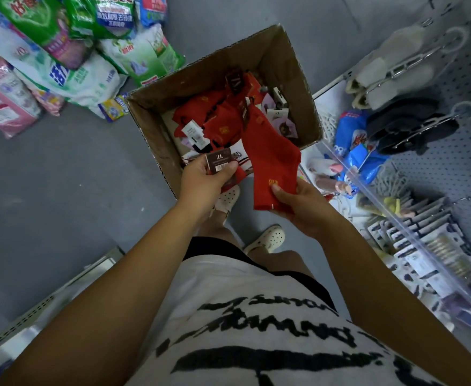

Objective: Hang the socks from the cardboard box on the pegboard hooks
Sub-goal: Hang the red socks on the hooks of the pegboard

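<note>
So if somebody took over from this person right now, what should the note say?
Left hand pinches the brown label card of a sock pair.
Right hand holds a red sock by its near end, over the edge of the cardboard box.
More red socks lie in the box, which stands on the floor.
The pegboard is to the right.
Done: neither held item is hung yet.
Left: hang both, then the rest of the box.

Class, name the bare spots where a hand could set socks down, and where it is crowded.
Bare: grey floor bordered by the cardboard box and the detergent bags; also floor beyond the box's far wall. Crowded: the box, full of socks, and the shelf under the pegboard.
</note>
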The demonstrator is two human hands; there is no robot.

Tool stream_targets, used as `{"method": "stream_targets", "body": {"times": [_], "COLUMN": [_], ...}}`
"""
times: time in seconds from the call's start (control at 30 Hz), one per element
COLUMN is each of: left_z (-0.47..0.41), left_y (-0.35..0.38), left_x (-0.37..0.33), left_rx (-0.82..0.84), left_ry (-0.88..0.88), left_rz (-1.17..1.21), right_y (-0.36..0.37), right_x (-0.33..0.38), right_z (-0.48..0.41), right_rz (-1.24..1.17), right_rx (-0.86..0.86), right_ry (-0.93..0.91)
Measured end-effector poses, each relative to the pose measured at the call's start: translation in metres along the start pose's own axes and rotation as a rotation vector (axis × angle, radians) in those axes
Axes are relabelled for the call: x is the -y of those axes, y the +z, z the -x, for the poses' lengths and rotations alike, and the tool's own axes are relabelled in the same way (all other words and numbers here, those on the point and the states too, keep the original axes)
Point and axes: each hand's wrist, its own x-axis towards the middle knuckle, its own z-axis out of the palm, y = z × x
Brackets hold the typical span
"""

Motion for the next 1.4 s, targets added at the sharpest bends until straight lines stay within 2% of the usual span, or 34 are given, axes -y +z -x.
{"method": "stream_targets", "body": {"times": [0.2,0.3,0.37,0.43,0.57,0.73,0.83,0.97,1.1,1.27,1.4], "left_z": [-0.014,-0.022,-0.026,-0.028,-0.033,-0.044,-0.046,-0.047,-0.051,-0.069,-0.082], "left_y": [0.021,0.028,0.028,0.026,0.019,0.009,0.004,-0.002,-0.006,0.005,0.022], "left_x": [-0.002,-0.001,0.0,0.0,-0.005,-0.011,-0.013,-0.015,-0.02,-0.021,-0.02], "left_rx": [0.016,-0.005,-0.019,-0.03,-0.052,-0.039,-0.02,-0.017,-0.071,-0.055,-0.033], "left_ry": [0.022,0.013,0.014,0.0,-0.022,-0.047,-0.062,-0.058,-0.055,-0.127,-0.222], "left_rz": [-0.115,-0.137,-0.141,-0.111,-0.067,0.01,0.051,0.091,0.082,0.081,0.103], "right_y": [-0.015,-0.009,-0.005,0.001,0.022,0.037,0.038,0.039,0.03,0.023,0.02], "right_x": [-0.032,-0.02,-0.003,0.019,0.056,0.081,0.086,0.088,0.082,0.075,0.056], "right_z": [-0.007,-0.013,-0.019,-0.031,-0.072,-0.119,-0.134,-0.128,-0.107,-0.078,-0.059], "right_rz": [0.154,0.542,0.649,0.661,0.773,0.87,0.766,0.52,0.313,0.308,0.305], "right_rx": [-0.274,-0.614,-0.723,-0.65,-0.479,-0.261,-0.221,-0.12,-0.121,-0.059,-0.09], "right_ry": [-0.07,-0.369,-0.603,-0.642,-0.569,-0.267,-0.167,-0.196,-0.134,-0.031,-0.057]}}
